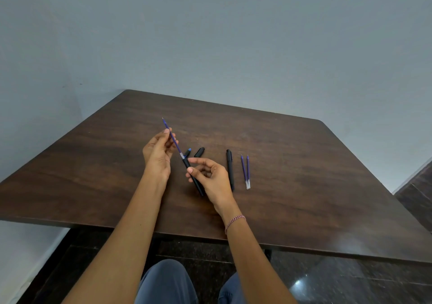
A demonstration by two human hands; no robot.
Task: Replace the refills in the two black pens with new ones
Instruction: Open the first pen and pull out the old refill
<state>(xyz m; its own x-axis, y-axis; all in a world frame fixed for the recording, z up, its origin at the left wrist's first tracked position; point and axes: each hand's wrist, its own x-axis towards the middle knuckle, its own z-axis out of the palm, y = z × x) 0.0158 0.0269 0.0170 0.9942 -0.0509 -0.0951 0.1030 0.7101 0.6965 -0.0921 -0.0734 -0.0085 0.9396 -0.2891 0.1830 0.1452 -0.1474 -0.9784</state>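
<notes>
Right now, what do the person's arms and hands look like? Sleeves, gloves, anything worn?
No gloves: the left hand and right hand are bare, no rings show. The left forearm and right forearm are bare too, no sleeve in view. Only thing worn: a thin twisted thread bracelet, reddish and white, on the right wrist.

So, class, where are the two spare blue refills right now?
In the head view, the two spare blue refills lie side by side on the table, right of the capped black pen, near the right hand.
</notes>
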